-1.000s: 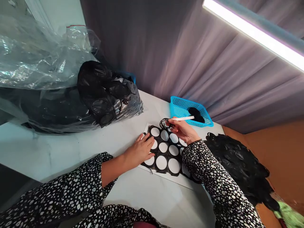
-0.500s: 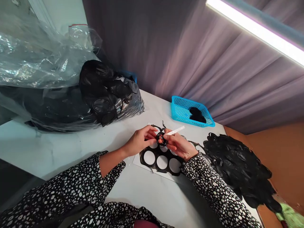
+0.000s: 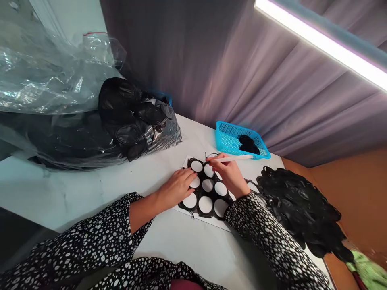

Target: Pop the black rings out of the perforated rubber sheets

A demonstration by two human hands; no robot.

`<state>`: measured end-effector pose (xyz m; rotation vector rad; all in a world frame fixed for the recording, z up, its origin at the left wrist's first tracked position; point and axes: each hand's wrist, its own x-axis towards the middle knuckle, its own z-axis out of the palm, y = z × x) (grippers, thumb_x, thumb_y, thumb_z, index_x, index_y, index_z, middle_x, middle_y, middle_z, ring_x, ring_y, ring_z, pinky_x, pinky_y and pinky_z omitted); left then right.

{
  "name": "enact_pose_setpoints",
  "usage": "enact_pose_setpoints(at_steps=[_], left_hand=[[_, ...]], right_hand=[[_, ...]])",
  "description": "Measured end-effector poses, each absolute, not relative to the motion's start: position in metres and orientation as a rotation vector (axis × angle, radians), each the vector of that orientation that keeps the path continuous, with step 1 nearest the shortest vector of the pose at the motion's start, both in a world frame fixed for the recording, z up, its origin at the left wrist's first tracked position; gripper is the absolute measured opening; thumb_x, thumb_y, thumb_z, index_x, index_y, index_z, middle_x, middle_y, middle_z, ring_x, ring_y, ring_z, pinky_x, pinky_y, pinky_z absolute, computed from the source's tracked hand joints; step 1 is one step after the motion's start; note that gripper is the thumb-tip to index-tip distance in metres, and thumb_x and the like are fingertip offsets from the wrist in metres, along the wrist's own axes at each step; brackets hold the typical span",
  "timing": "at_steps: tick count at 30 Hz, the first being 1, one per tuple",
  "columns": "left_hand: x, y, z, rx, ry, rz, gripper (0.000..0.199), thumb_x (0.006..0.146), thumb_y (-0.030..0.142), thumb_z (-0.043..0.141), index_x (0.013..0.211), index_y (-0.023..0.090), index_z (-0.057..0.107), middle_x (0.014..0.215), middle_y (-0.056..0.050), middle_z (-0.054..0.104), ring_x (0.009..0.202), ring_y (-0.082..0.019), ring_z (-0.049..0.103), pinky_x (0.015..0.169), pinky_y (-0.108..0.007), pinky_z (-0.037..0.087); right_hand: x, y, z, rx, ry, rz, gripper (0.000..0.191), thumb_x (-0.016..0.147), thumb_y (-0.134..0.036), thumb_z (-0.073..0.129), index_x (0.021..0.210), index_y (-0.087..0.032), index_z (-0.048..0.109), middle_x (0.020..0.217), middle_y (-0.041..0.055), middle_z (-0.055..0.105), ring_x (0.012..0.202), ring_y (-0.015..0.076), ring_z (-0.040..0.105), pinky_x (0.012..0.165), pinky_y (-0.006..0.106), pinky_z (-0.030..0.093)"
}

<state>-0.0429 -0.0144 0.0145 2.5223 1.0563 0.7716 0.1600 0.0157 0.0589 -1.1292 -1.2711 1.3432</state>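
In front of me lies a white board (image 3: pixel 198 220) bearing a thin black sheet or joined rings (image 3: pixel 198 194) framing several white circles (image 3: pixel 205 204). My left hand (image 3: pixel 179 185) rests palm down on its left edge, fingers stretched out over the circles and holding nothing that shows. With my right hand (image 3: pixel 229 174) I pinch a slim white pen-like tool (image 3: pixel 236 158). Its tip points left, over the board's far side near a black strand (image 3: pixel 206 156). Whether the tip touches anything I cannot tell.
Beyond the board stands a blue mesh basket (image 3: pixel 222 141) with black pieces (image 3: pixel 248 144) inside. A heap of thin black pieces (image 3: pixel 302 205) lies to the right. Large clear bags (image 3: pixel 57 133) of black material fill the left, and a lamp (image 3: pixel 320 40) hangs at upper right.
A bundle of black cord-like loops held between both hands no longer shows in them. My left hand has dropped flat onto the board; my right hand has lowered the tool to the far side.
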Motion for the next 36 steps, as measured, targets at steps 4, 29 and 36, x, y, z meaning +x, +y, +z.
enact_pose_setpoints(at_steps=[4,29,36], left_hand=[[-0.041,-0.021,0.005,2.742,1.116,0.608,0.029,0.09,0.018,0.062,0.118,0.013,0.056,0.125,-0.015,0.061,0.125,-0.03,0.053,0.106,-0.047,0.04],[-0.048,-0.011,0.007,2.712,1.094,0.473,0.028,0.093,0.023,0.062,0.119,0.018,0.056,0.126,-0.01,0.061,0.131,-0.028,0.049,0.112,-0.051,0.031],[-0.052,-0.012,0.026,2.726,1.133,0.563,0.021,0.094,0.019,0.057,0.115,0.017,0.059,0.126,-0.009,0.06,0.129,-0.026,0.049,0.112,-0.05,0.032]], right_hand=[[0.155,0.035,0.03,-1.252,-1.714,1.132,0.008,0.076,-0.025,0.067,0.072,-0.019,0.062,0.08,0.0032,0.07,0.075,0.0172,0.061,0.07,0.029,0.047],[0.212,0.058,0.046,-1.592,-1.848,-0.216,0.016,0.087,-0.017,0.043,0.087,-0.018,0.059,0.085,0.0122,0.063,0.083,0.0265,0.054,0.073,0.036,0.042],[0.251,0.044,0.059,-1.775,-1.613,0.156,0.018,0.079,-0.033,0.06,0.067,-0.02,0.057,0.068,0.0055,0.065,0.064,0.0217,0.057,0.066,0.033,0.04]])
